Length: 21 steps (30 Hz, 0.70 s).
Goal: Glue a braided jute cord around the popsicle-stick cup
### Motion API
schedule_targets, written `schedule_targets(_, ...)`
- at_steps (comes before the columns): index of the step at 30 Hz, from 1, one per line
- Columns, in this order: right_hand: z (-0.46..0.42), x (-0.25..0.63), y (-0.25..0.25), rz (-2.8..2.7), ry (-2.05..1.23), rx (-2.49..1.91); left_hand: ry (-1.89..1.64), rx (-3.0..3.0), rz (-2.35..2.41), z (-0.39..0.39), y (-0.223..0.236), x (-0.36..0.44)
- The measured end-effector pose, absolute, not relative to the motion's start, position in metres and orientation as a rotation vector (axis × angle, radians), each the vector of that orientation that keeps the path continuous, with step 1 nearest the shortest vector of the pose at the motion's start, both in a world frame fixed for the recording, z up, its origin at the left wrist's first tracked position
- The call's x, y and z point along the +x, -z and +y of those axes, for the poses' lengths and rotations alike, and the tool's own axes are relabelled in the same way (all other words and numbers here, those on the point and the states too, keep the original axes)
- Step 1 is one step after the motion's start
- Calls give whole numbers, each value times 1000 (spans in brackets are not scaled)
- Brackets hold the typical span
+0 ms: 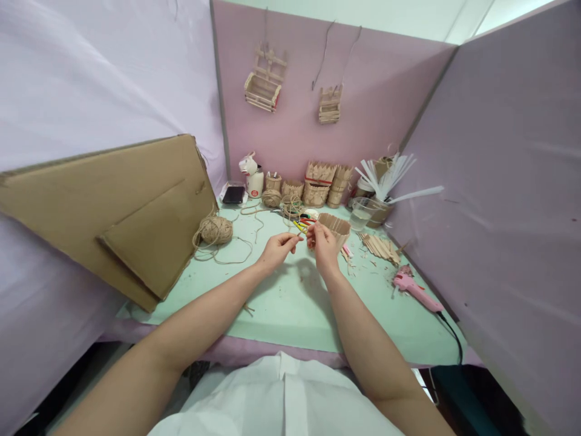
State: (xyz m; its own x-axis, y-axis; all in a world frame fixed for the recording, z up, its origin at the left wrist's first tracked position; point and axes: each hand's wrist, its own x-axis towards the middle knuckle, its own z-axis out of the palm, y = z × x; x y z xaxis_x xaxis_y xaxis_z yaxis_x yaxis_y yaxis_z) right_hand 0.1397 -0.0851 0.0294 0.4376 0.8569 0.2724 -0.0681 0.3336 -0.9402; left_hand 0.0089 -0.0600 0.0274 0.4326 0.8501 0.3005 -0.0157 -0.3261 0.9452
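Note:
Above the middle of the green table, my left hand [278,249] is closed in a pinch at thumb and forefinger. A thin strand, seemingly jute twine [303,232], shows at its fingertips. My right hand [324,243] is close by on the right, its fingers also pinched together; what they hold is too small to make out. Just behind the right hand is a basket of wooden craft sticks [338,226], partly hidden by it. Pliers with yellow and red handles [300,226] lie beyond the fingertips.
A ball of twine [216,229] rests left, beside a large cardboard piece [149,212]. On the right are loose sticks [380,247], a pink glue gun [420,292] with its cord, a plastic cup [362,213] and white glue sticks [391,175]. Stick-covered pots [316,195] line the back.

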Motion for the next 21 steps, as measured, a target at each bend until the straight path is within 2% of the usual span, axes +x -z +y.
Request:
schedule_targets(6, -85, 137, -24, -1062, -895, -1240, -1079, 1684, 645, -60, -27, 9)
schedule_targets(11, -87, 138, -25, -1115, -1049, -1040, -1082, 1785, 657, -59, -24, 9)
schedule_targets(21, -85, 139, -24, -963, -878, -1152, -1023, 1877, 651, -55, -17, 10)
